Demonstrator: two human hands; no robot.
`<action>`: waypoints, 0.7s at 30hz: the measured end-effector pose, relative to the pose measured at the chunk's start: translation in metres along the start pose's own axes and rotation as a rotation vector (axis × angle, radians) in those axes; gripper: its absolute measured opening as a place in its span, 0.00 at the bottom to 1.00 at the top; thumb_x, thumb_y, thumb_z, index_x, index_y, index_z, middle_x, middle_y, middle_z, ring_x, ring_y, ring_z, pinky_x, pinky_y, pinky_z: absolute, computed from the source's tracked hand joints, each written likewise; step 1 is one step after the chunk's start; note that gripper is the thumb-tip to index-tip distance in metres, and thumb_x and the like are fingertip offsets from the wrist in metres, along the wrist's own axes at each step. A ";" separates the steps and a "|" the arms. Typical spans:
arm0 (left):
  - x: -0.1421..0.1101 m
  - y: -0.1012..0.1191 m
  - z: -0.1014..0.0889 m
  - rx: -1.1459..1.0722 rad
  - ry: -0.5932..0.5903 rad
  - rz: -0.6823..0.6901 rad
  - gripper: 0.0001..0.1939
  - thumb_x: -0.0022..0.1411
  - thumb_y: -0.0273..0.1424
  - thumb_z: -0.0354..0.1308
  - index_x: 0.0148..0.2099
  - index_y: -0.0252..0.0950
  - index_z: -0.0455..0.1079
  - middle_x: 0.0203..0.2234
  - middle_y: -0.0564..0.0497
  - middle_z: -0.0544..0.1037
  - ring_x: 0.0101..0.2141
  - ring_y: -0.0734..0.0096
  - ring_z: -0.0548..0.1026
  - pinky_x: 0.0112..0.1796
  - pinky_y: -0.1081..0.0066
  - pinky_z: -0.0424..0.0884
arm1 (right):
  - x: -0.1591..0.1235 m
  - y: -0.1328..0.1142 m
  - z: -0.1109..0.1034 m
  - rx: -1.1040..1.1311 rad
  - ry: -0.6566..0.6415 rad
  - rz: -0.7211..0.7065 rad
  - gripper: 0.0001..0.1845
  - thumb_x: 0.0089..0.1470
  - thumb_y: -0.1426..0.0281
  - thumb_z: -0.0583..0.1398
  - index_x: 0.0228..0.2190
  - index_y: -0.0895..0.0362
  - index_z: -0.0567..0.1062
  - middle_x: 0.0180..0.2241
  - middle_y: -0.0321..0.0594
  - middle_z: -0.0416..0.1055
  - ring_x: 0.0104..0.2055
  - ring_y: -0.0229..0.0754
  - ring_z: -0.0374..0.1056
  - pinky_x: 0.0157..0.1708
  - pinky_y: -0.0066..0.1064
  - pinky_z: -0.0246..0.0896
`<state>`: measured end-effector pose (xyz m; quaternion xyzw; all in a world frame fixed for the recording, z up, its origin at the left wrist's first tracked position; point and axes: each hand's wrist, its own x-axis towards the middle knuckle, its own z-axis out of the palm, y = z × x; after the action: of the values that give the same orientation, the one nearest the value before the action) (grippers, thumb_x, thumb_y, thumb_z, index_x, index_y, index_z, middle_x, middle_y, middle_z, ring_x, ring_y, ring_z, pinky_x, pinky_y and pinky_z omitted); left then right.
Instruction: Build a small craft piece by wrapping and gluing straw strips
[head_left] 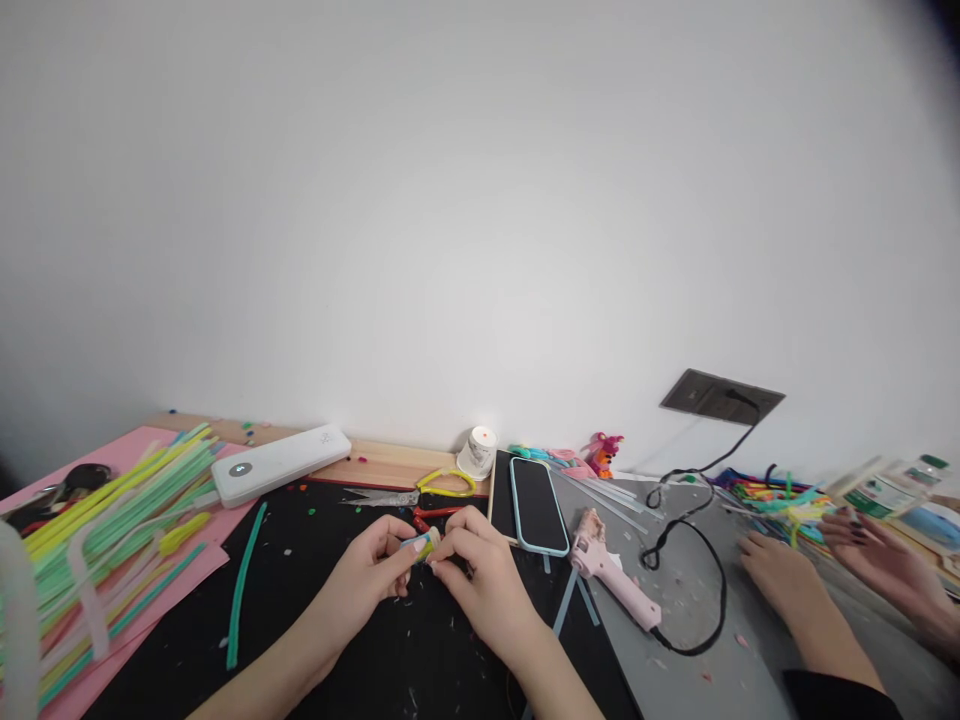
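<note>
My left hand (pixel 375 570) and my right hand (pixel 480 575) meet over the black mat, their fingers pinched round a small yellow-and-blue piece (pixel 424 545). Fingers cover most of that piece, so its exact kind does not show. Just beyond my hands lie scissors with yellow handles (pixel 448 482), blades pointing left. A red-handled tool (pixel 431 516) is partly hidden behind my right hand. To the left of my left hand, a green pipe cleaner (pixel 244 590) rests on the mat.
Many pipe cleaners (pixel 112 540) cover pink paper at left, beside a white oblong device (pixel 281 465). Right of my hands are a phone (pixel 538 505), a pink glue gun (pixel 615 580) with a black cord, and a paper cup (pixel 478 453). Another person's hands (pixel 787 580) are at far right.
</note>
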<state>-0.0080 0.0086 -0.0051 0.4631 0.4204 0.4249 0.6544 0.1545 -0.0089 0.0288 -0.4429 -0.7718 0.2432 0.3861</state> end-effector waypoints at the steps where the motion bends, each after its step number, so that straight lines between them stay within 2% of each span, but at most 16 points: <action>1: 0.001 -0.001 -0.001 0.033 -0.015 0.014 0.14 0.54 0.41 0.60 0.32 0.35 0.65 0.17 0.60 0.66 0.20 0.77 0.64 0.25 0.75 0.61 | 0.000 -0.001 0.000 0.001 0.017 0.008 0.11 0.48 0.84 0.59 0.25 0.55 0.73 0.32 0.36 0.64 0.37 0.38 0.64 0.38 0.27 0.59; 7: 0.002 0.000 -0.003 0.128 -0.075 0.035 0.14 0.56 0.42 0.57 0.30 0.36 0.63 0.17 0.61 0.66 0.20 0.77 0.65 0.25 0.74 0.63 | 0.002 -0.002 -0.001 0.088 0.028 0.048 0.11 0.48 0.84 0.59 0.25 0.56 0.71 0.39 0.39 0.67 0.45 0.41 0.64 0.47 0.31 0.57; 14: 0.001 0.000 -0.002 0.217 -0.133 0.076 0.14 0.59 0.42 0.53 0.31 0.36 0.63 0.17 0.60 0.66 0.20 0.75 0.66 0.25 0.73 0.63 | 0.005 0.002 0.000 0.198 0.042 0.081 0.10 0.49 0.83 0.58 0.23 0.56 0.70 0.33 0.37 0.69 0.39 0.40 0.66 0.41 0.30 0.59; 21: -0.001 0.002 -0.001 0.316 -0.124 0.143 0.15 0.62 0.42 0.47 0.34 0.36 0.65 0.17 0.60 0.64 0.20 0.75 0.65 0.26 0.73 0.65 | 0.004 0.008 0.003 0.370 0.077 0.217 0.07 0.47 0.79 0.59 0.22 0.57 0.69 0.30 0.38 0.69 0.32 0.40 0.66 0.32 0.29 0.60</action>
<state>-0.0097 0.0081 -0.0034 0.6142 0.4067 0.3698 0.5662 0.1547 -0.0013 0.0223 -0.4538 -0.6464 0.4037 0.4618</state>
